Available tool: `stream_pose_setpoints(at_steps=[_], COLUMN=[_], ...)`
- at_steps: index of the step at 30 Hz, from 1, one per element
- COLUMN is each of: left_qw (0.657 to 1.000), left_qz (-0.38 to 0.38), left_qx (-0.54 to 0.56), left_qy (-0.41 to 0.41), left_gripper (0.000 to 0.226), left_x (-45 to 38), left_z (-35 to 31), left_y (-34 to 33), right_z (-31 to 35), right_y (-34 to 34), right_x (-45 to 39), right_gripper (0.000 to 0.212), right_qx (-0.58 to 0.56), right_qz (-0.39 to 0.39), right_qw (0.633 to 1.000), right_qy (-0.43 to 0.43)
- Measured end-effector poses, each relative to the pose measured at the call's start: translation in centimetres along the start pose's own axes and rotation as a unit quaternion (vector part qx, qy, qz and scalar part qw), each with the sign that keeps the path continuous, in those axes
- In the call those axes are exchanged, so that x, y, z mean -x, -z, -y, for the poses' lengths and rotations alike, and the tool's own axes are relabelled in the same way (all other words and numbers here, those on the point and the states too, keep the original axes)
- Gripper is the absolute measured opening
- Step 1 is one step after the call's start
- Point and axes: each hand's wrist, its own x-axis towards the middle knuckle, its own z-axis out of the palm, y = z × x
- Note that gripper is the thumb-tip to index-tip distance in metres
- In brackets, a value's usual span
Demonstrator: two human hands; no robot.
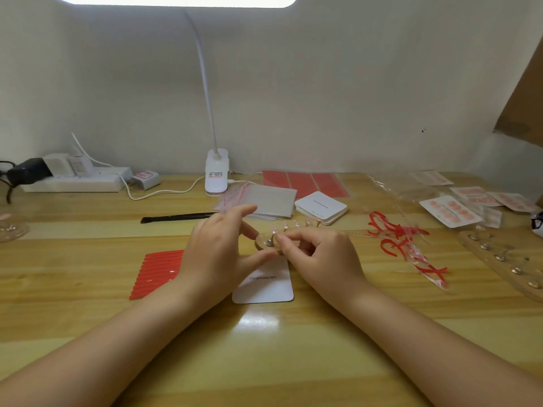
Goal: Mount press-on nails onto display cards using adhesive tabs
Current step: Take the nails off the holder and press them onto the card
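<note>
Wooden nail holder sits just beyond the white card on the table, steadied by left hand fingertips; right hand pinches a nail there — risk: tiny nail slips or holder tips
</note>
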Motion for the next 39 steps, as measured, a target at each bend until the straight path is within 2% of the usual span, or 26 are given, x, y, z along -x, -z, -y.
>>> stream_pose_setpoints(at_steps=[9,14,17,21,26,30,34,39], left_qw=[0.998,0.998,0.999,0.997,0.993,0.999,0.998,0.998], left_qz=[-0.003,-0.010,-0.022,-0.004,0.037,-0.007,0.016,-0.002], left_qx=[-0.041,-0.046,-0.031,-0.010,-0.021,0.009,0.050,0.042], left_qy=[-0.040,-0.042,0.002,0.078,0.106,0.043,-0.020,-0.043], left_gripper=[0.067,0.063,0.062,0.056,0.055,0.049,0.054,0.032], left_x=[0.2,0.3,0.1,0.0,-0.1,0.0,0.1,0.0], left_z=[-0.4,-0.4,0.0,1.1,1.6,0.6,-0.4,-0.2], left_y=[0.0,-0.3,-0.5,-0.9,-1.2,-0.7,-0.3,-0.5], right_z=[-0.6,-0.5,-0.6,-0.4,-0.3,-0.2,-0.2,-0.1], right_y=[-0.3,-0.2,-0.1,-0.2,-0.2,-0.1,-0.1,-0.1], right_x=[-0.3,-0.2,-0.2,-0.3,-0.2,-0.2,-0.2,-0.2], right_gripper=[0.004,0.010,0.010,0.008,0.007,0.006,0.009,0.010], right_qx=[-0.150,-0.121,-0.104,-0.101,-0.088,-0.086,-0.076,-0.057], right_qz=[0.067,0.061,0.019,0.015,0.007,-0.006,-0.002,-0.008], right_qw=[0.986,0.991,0.994,0.995,0.996,0.996,0.997,0.998], right_qy=[-0.032,-0.015,-0.024,-0.020,-0.008,0.001,0.014,0.036])
